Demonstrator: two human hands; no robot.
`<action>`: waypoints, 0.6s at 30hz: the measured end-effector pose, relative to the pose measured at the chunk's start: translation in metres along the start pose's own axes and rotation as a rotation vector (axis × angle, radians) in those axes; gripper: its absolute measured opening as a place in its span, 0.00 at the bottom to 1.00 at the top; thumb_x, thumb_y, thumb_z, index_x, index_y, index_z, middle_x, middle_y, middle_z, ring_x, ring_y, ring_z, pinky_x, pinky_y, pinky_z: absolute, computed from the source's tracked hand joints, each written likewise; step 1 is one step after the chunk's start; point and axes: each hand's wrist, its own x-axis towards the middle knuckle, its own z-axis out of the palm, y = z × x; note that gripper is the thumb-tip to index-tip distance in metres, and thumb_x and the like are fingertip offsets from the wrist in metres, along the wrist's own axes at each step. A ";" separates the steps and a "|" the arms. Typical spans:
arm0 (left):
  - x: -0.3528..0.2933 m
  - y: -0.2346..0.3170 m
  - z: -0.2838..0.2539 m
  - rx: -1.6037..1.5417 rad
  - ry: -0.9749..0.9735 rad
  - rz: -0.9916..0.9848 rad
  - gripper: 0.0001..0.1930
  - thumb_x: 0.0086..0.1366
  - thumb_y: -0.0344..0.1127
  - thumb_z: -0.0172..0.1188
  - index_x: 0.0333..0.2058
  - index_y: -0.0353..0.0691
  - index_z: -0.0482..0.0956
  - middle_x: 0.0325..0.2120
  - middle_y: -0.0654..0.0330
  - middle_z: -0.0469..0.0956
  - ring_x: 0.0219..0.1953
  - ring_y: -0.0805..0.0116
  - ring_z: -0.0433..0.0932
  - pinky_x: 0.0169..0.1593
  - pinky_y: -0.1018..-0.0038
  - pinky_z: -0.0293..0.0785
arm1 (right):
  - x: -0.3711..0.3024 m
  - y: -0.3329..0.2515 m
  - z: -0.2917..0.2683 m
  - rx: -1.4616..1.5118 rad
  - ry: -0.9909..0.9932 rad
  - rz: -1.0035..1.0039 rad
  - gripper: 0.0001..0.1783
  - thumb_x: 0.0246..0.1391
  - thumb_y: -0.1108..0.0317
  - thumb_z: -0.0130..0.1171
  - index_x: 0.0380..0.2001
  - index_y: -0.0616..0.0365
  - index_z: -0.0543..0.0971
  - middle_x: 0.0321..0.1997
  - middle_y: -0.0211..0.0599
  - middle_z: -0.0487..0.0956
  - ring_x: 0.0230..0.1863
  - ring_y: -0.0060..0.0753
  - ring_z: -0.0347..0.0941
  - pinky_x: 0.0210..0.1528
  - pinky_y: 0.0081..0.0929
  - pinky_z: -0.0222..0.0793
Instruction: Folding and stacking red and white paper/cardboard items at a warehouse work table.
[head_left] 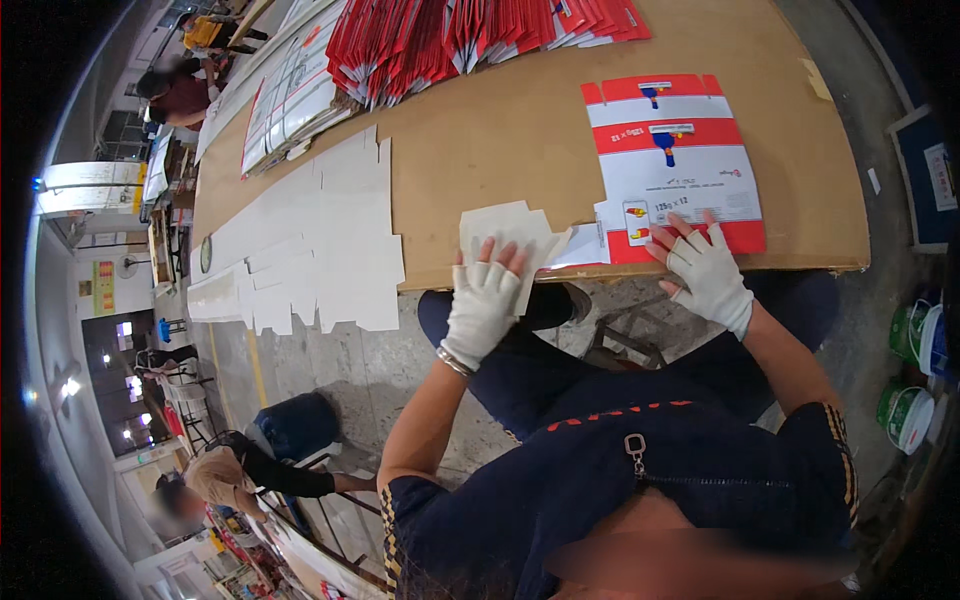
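Note:
A red and white printed carton blank (690,185) lies flat near the table's front edge, printed side up. My right hand (708,268), in a white fingerless glove, rests on its lower part with the fingers spread. My left hand (482,300), gloved the same way, presses with stretched fingers on a plain grey-white cardboard panel (500,222) beside the blank's left end. Whether that panel is joined to the printed blank I cannot tell. Left of my left hand, several overlapping carton blanks (345,220) lie plain side up, some reaching over the table edge.
The brown table (480,150) holds a row of folded red cartons (430,50) at its far side and a strapped stack of flat blanks (300,85) at the far left. Buckets (905,415) stand on the floor at right. A person (225,475) sits at lower left.

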 end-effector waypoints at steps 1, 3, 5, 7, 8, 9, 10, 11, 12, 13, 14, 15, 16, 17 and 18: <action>-0.013 -0.014 0.022 0.047 0.091 -0.016 0.53 0.39 0.44 0.71 0.65 0.43 0.54 0.62 0.57 0.60 0.67 0.55 0.55 0.66 0.42 0.40 | -0.001 -0.002 -0.001 -0.009 0.019 0.004 0.33 0.47 0.56 0.59 0.59 0.49 0.69 0.66 0.33 0.65 0.70 0.41 0.52 0.69 0.61 0.34; -0.013 -0.021 0.028 -0.031 0.188 -0.024 0.53 0.42 0.40 0.72 0.66 0.41 0.50 0.63 0.53 0.59 0.66 0.55 0.58 0.66 0.46 0.45 | -0.005 -0.001 0.003 -0.011 0.035 0.025 0.33 0.47 0.56 0.59 0.59 0.49 0.69 0.65 0.33 0.65 0.70 0.41 0.52 0.69 0.61 0.33; -0.004 -0.005 0.026 -1.057 0.572 -0.520 0.58 0.43 0.36 0.74 0.67 0.40 0.43 0.66 0.50 0.53 0.67 0.54 0.54 0.67 0.53 0.47 | -0.007 -0.001 0.004 -0.001 0.025 0.051 0.33 0.47 0.55 0.59 0.58 0.49 0.70 0.65 0.33 0.65 0.70 0.41 0.53 0.69 0.62 0.33; 0.012 0.006 0.047 -1.240 0.877 -0.490 0.62 0.46 0.36 0.75 0.68 0.41 0.32 0.69 0.49 0.41 0.69 0.55 0.47 0.68 0.61 0.46 | -0.006 -0.002 0.006 0.022 0.025 0.067 0.33 0.47 0.55 0.59 0.58 0.49 0.70 0.65 0.33 0.65 0.70 0.40 0.52 0.69 0.62 0.33; 0.022 0.015 0.054 -1.439 0.926 -0.507 0.60 0.48 0.36 0.74 0.68 0.40 0.33 0.68 0.49 0.43 0.68 0.57 0.48 0.67 0.62 0.48 | -0.004 -0.002 0.008 0.043 0.015 0.074 0.33 0.47 0.54 0.59 0.58 0.49 0.70 0.65 0.33 0.65 0.70 0.40 0.52 0.69 0.62 0.33; 0.026 0.020 0.056 -1.636 0.971 -0.525 0.59 0.50 0.36 0.73 0.68 0.40 0.34 0.67 0.50 0.46 0.68 0.58 0.49 0.67 0.63 0.49 | 0.000 -0.003 0.008 0.040 0.035 0.082 0.33 0.47 0.54 0.59 0.58 0.49 0.70 0.65 0.33 0.65 0.70 0.40 0.52 0.69 0.62 0.33; 0.038 0.021 0.054 -1.650 0.922 -0.518 0.47 0.55 0.35 0.69 0.66 0.36 0.45 0.62 0.53 0.57 0.63 0.62 0.58 0.63 0.65 0.55 | -0.002 -0.002 0.008 0.025 0.022 0.067 0.33 0.47 0.54 0.59 0.58 0.49 0.70 0.65 0.32 0.65 0.70 0.39 0.53 0.69 0.62 0.33; 0.044 0.025 0.051 -1.665 0.864 -0.569 0.33 0.59 0.33 0.65 0.59 0.35 0.58 0.55 0.57 0.66 0.56 0.65 0.66 0.58 0.68 0.63 | -0.002 -0.002 0.007 0.010 0.009 0.052 0.33 0.46 0.53 0.59 0.57 0.49 0.70 0.65 0.32 0.65 0.69 0.38 0.53 0.69 0.62 0.33; 0.054 0.027 0.048 -1.661 0.849 -0.679 0.27 0.61 0.31 0.62 0.56 0.34 0.62 0.54 0.55 0.68 0.53 0.64 0.69 0.56 0.68 0.64 | -0.002 -0.003 0.007 0.003 0.015 0.069 0.33 0.46 0.53 0.59 0.57 0.49 0.70 0.65 0.32 0.65 0.69 0.38 0.53 0.69 0.62 0.33; 0.063 0.030 0.047 -1.654 0.837 -0.793 0.21 0.63 0.30 0.59 0.53 0.33 0.65 0.52 0.54 0.69 0.51 0.63 0.71 0.54 0.68 0.66 | -0.001 -0.001 0.007 0.002 0.004 0.041 0.33 0.46 0.54 0.59 0.57 0.49 0.70 0.65 0.31 0.65 0.69 0.37 0.54 0.68 0.62 0.34; 0.066 0.033 0.045 -1.662 0.833 -0.777 0.21 0.63 0.30 0.59 0.53 0.33 0.65 0.52 0.54 0.69 0.51 0.63 0.71 0.54 0.68 0.66 | -0.001 0.001 0.007 0.002 -0.007 0.014 0.33 0.45 0.55 0.60 0.57 0.48 0.70 0.65 0.31 0.65 0.68 0.37 0.55 0.68 0.63 0.36; 0.069 0.036 0.043 -1.452 0.804 -0.751 0.22 0.62 0.28 0.57 0.54 0.33 0.64 0.54 0.50 0.69 0.51 0.59 0.72 0.54 0.67 0.67 | -0.001 0.003 0.006 -0.006 -0.002 0.025 0.33 0.45 0.55 0.60 0.57 0.48 0.70 0.65 0.31 0.65 0.68 0.37 0.55 0.68 0.63 0.36; 0.071 0.038 0.043 -1.245 0.773 -0.721 0.23 0.61 0.26 0.55 0.56 0.32 0.64 0.55 0.47 0.68 0.52 0.54 0.73 0.54 0.65 0.68 | -0.001 0.004 0.005 -0.080 -0.021 -0.015 0.33 0.45 0.56 0.60 0.58 0.47 0.69 0.65 0.31 0.65 0.68 0.36 0.56 0.67 0.63 0.38; 0.072 0.039 0.043 -1.250 0.771 -0.707 0.23 0.61 0.26 0.55 0.56 0.32 0.64 0.55 0.47 0.68 0.52 0.54 0.73 0.54 0.65 0.68 | 0.000 0.005 0.004 -0.152 -0.041 -0.054 0.34 0.44 0.57 0.60 0.58 0.47 0.69 0.65 0.30 0.65 0.67 0.35 0.56 0.67 0.64 0.40; 0.073 0.039 0.042 -1.073 0.712 -0.468 0.27 0.59 0.25 0.55 0.58 0.32 0.62 0.57 0.44 0.65 0.55 0.49 0.70 0.56 0.63 0.67 | 0.002 0.007 0.003 -0.137 -0.021 -0.055 0.31 0.49 0.60 0.55 0.59 0.45 0.68 0.65 0.29 0.66 0.67 0.34 0.56 0.66 0.65 0.43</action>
